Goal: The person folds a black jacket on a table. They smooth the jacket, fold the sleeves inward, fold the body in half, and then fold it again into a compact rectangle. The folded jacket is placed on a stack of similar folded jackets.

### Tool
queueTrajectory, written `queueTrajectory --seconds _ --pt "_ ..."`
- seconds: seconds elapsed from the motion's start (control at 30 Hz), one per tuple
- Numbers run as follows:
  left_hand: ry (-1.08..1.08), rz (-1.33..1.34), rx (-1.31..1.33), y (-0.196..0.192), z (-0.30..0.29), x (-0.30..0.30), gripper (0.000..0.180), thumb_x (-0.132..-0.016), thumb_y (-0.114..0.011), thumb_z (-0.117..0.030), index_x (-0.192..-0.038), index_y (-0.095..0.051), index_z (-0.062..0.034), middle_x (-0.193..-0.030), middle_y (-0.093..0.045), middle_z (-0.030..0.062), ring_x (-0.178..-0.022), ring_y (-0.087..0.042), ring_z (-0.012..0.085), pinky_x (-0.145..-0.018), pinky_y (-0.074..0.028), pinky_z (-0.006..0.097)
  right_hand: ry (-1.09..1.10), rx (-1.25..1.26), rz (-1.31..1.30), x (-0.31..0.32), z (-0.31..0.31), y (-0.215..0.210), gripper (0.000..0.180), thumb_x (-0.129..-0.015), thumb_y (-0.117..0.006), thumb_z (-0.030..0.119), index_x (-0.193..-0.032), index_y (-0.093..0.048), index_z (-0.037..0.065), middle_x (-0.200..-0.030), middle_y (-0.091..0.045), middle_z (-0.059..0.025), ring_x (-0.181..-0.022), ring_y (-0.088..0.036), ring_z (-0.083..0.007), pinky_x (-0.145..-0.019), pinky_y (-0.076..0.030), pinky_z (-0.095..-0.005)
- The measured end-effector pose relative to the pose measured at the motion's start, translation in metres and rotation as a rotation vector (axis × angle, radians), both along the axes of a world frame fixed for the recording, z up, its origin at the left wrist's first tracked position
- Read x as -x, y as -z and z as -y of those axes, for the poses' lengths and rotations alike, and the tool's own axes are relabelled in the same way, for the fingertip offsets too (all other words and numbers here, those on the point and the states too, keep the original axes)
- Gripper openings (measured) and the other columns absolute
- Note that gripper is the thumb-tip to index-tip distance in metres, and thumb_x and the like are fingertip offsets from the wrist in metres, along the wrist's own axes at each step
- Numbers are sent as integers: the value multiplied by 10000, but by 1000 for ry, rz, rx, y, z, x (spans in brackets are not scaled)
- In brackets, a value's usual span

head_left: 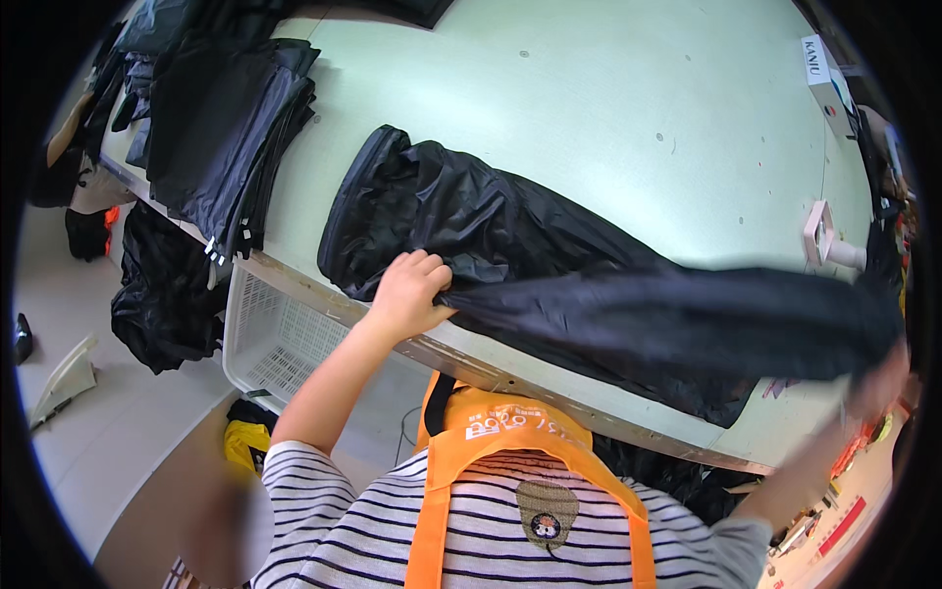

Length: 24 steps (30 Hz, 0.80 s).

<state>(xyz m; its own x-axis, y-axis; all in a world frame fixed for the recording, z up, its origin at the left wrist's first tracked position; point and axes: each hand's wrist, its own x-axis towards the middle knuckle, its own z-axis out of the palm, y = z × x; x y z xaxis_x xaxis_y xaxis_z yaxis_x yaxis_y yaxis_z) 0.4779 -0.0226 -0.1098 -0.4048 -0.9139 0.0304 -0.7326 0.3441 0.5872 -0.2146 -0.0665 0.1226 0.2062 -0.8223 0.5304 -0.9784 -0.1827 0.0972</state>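
Note:
A pair of black trousers (471, 216) in thin, shiny fabric lies along the table's near edge, the wide waist end to the left. At its lower edge, my left hand (408, 293) pinches a fold of the cloth with bent fingers. One leg is stretched across to the right, lifted off the table and smeared by motion. My right hand (881, 381), blurred at the far right, grips the end of that leg; its fingers do not show clearly. The other leg lies flat beneath.
A stack of folded black garments (226, 128) stands at the table's left. Below hangs a white plastic basket (285, 334), near a dark cloth heap (167, 285). At the right are a pink-and-white object (829, 240) and a white box (827, 86). Someone's arm (67, 133) shows far left.

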Motion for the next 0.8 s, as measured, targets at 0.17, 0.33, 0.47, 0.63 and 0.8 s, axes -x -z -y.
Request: queueTrajectory --seconds 0.17,0.33,0.47,0.63,0.8 --pt "209 -46 301 -53 45 2 241 -540 -668 -142 -717 -510 -101 -984 -615 45 -996 -557 264 -860 -366 396 824 -114 567 -4 -293 77 308 -953 -463 116 -1185 -576 -51 -1183 -605 -178 -1096 -575 -289 -967 -440 -363" --pt "-125 -98 399 -23 106 -3 520 -626 -713 -159 -1115 -586 -37 -1136 -615 108 -1119 -531 323 -1010 -351 406 1143 -150 679 -92 -441 150 309 -964 -449 147 -1167 -582 -44 -1140 -614 -180 -1051 -586 -282 -933 -458 -363" --pt "-220 -93 28 68 153 -100 270 -740 -566 -68 -1004 -618 -45 -1042 -632 126 -1019 -579 264 -903 -431 342 1246 21 647 -106 -497 142 315 -973 -439 172 -1153 -587 -39 -1107 -622 -182 -1015 -595 -277 -907 -472 -363" --pt "-187 -224 97 22 150 -43 432 -765 -585 -17 -1197 -583 -35 -1246 -582 138 -1175 -539 256 -1004 -387 339 1201 403 406 -69 -522 35 327 -983 -425 202 -1135 -593 -33 -1064 -632 -184 -970 -606 -270 -873 -490 -363" --pt "-24 -131 147 6 120 -33 91 -711 -575 -54 -624 -589 -75 -716 -649 55 -894 -644 252 -1059 -325 468 740 455 136 -12 -397 -47 343 -994 -412 233 -1117 -600 -27 -1022 -641 -186 -925 -617 -263 -840 -508 -363"
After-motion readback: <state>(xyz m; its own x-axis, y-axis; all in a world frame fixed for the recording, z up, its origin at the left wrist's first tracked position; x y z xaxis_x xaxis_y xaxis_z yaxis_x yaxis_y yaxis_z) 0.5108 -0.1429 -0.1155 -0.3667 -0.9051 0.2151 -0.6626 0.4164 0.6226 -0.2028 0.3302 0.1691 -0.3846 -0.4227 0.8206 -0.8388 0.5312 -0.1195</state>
